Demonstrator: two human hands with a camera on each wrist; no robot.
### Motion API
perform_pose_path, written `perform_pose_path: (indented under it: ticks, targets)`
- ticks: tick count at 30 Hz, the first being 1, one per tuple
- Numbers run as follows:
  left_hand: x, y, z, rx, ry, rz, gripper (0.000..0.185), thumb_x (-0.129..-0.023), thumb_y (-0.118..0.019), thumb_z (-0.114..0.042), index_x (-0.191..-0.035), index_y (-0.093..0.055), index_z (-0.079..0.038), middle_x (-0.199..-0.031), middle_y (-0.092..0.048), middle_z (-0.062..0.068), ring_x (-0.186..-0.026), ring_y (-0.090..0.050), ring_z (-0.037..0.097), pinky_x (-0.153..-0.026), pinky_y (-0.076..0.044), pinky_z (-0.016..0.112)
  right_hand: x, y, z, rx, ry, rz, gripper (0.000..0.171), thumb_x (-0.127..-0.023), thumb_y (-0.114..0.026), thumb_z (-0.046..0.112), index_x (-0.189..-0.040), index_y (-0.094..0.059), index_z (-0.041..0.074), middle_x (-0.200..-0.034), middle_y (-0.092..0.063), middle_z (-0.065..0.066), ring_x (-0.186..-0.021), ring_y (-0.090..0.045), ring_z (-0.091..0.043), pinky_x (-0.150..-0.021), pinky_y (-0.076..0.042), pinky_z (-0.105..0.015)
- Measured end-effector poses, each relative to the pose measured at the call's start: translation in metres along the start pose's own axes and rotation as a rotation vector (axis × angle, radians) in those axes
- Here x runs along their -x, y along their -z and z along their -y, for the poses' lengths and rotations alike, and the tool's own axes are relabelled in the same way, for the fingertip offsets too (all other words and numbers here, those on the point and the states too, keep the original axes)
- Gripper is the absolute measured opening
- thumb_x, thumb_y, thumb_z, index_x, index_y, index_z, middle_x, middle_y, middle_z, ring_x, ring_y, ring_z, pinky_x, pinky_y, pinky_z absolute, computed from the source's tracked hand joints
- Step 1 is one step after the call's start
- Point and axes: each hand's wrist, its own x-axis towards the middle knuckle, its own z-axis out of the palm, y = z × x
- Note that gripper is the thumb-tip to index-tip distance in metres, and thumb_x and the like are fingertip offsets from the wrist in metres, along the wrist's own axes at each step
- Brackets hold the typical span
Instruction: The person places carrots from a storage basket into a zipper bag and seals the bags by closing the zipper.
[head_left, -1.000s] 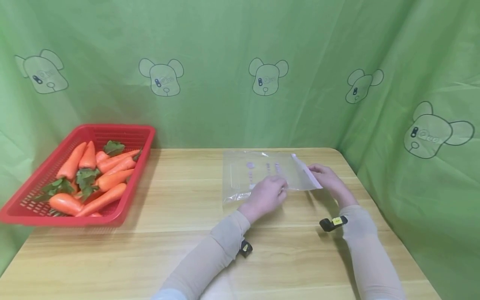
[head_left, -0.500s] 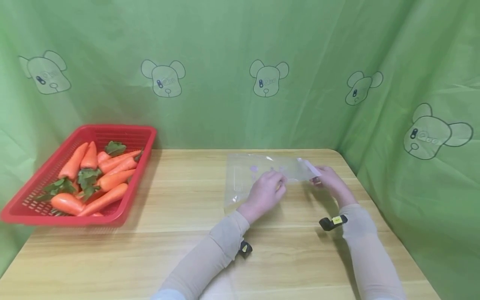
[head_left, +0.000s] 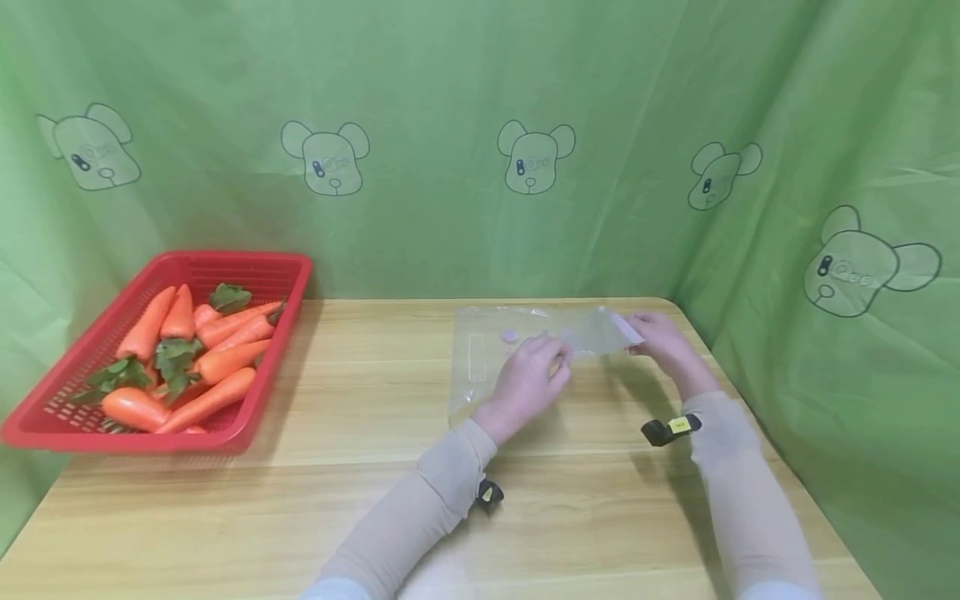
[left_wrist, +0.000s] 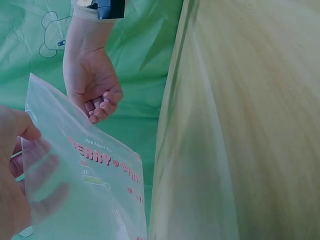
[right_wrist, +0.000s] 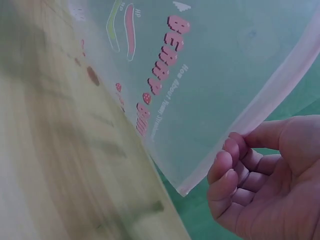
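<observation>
A clear plastic zip bag [head_left: 471, 367] with pink lettering is lifted at its right end, tilted above the table. My left hand [head_left: 525, 379] holds the bag's near edge; in the left wrist view the thumb is in front of the film [left_wrist: 95, 195] and the fingers show through from behind. At the bag's right end, my right hand [head_left: 663, 340] pinches the pale pink zip strip [head_left: 625, 327]. Thumb and forefinger meet on that strip in the right wrist view, the other fingers curled beside it. Whether the bag's mouth is parted cannot be seen.
A red plastic basket [head_left: 279, 367] stands at the left of the wooden table [head_left: 360, 500]. Several orange carrots [head_left: 217, 398] with green tops lie in it. Green curtain [head_left: 427, 233] hangs behind and along the right side.
The bag's zip end has risen and turned more edge-on. My right hand has moved slightly up and now pinches the strip, while my left hand stays nearly in place.
</observation>
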Motion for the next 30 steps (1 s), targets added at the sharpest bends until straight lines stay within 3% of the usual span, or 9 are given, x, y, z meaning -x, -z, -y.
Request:
perform_pose_path:
  ticks: [2,6,9,14,17,21,26,28,30]
  targets:
    - [-0.001,0.002,-0.001,0.003,0.017,0.017,0.013,-0.090,-0.062,-0.014,-0.101,-0.068,-0.012,-0.101,-0.071,-0.001,-0.098,-0.067,0.013,-0.097,-0.050,0.021,-0.001,0.003,0.004,0.009,0.013,-0.012,0.039,-0.101,-0.046,0.026,-0.112,-0.058,-0.010,-0.076,-0.058,0.017,-0.073,-0.055,-0.003,-0.070,-0.051,-0.023]
    - [-0.001,0.006,-0.002,0.005,0.028,0.060,0.016,-0.091,-0.062,-0.016,-0.106,-0.067,-0.013,-0.106,-0.071,-0.002,-0.097,-0.065,0.011,-0.089,-0.052,0.018,0.003,0.007,0.020,0.055,0.017,-0.043,0.041,-0.102,-0.044,0.031,-0.116,-0.060,-0.005,-0.077,-0.059,0.018,-0.075,-0.057,-0.001,-0.071,-0.051,-0.023]
    - [-0.003,0.014,-0.001,0.001,0.017,0.090,0.020,-0.092,-0.061,-0.017,-0.111,-0.066,-0.014,-0.110,-0.070,-0.002,-0.099,-0.065,0.010,-0.088,-0.052,0.017,0.007,0.008,0.035,0.067,0.032,-0.055,0.049,-0.103,-0.043,0.035,-0.123,-0.055,-0.008,-0.079,-0.060,0.018,-0.076,-0.058,-0.001,-0.072,-0.051,-0.021]
    - [-0.007,0.029,0.000,-0.015,-0.003,0.138,0.026,-0.092,-0.061,-0.019,-0.117,-0.065,-0.015,-0.114,-0.070,-0.003,-0.097,-0.065,0.009,-0.084,-0.053,0.017,0.011,0.011,0.058,0.040,0.072,-0.059,0.045,-0.103,-0.043,0.034,-0.117,-0.055,-0.007,-0.081,-0.061,0.018,-0.079,-0.059,-0.001,-0.074,-0.051,-0.019]
    - [-0.010,0.036,0.000,-0.021,-0.024,0.153,0.028,-0.092,-0.061,-0.018,-0.120,-0.064,-0.015,-0.115,-0.070,-0.002,-0.099,-0.066,0.009,-0.102,-0.048,0.024,0.010,0.013,0.068,0.025,0.088,-0.068,0.042,-0.103,-0.044,0.034,-0.114,-0.056,-0.004,-0.083,-0.061,0.016,-0.080,-0.060,-0.001,-0.075,-0.051,-0.017]
    - [-0.014,0.043,-0.001,-0.030,-0.064,0.158,0.030,-0.093,-0.061,-0.018,-0.123,-0.062,-0.013,-0.116,-0.070,-0.001,-0.102,-0.068,0.010,-0.120,-0.027,0.032,0.009,0.017,0.082,0.013,0.115,-0.079,0.041,-0.102,-0.046,0.036,-0.113,-0.057,-0.002,-0.084,-0.062,0.015,-0.081,-0.061,-0.001,-0.076,-0.053,-0.017]
    - [-0.017,0.050,-0.005,-0.014,-0.048,0.194,0.033,-0.093,-0.062,-0.021,-0.126,-0.060,-0.015,-0.117,-0.069,-0.001,-0.103,-0.067,0.010,-0.097,-0.051,0.024,0.012,0.022,0.102,0.055,0.138,-0.088,0.046,-0.101,-0.047,0.042,-0.115,-0.056,0.000,-0.084,-0.062,0.016,-0.081,-0.062,-0.002,-0.078,-0.053,-0.018]
    - [-0.018,0.051,-0.007,0.003,-0.034,0.216,0.035,-0.093,-0.063,-0.023,-0.128,-0.059,-0.016,-0.119,-0.068,0.000,-0.104,-0.066,0.010,-0.086,-0.054,0.022,0.015,0.024,0.111,0.076,0.147,-0.099,0.045,-0.100,-0.048,0.044,-0.112,-0.058,0.002,-0.082,-0.062,0.016,-0.080,-0.061,-0.003,-0.078,-0.052,-0.020]
    - [-0.019,0.052,-0.009,0.008,-0.030,0.233,0.037,-0.093,-0.063,-0.025,-0.129,-0.058,-0.016,-0.120,-0.068,0.000,-0.106,-0.065,0.011,-0.087,-0.054,0.022,0.018,0.026,0.119,0.082,0.156,-0.114,0.041,-0.099,-0.050,0.044,-0.108,-0.060,0.005,-0.080,-0.062,0.015,-0.079,-0.059,-0.004,-0.077,-0.051,-0.022]
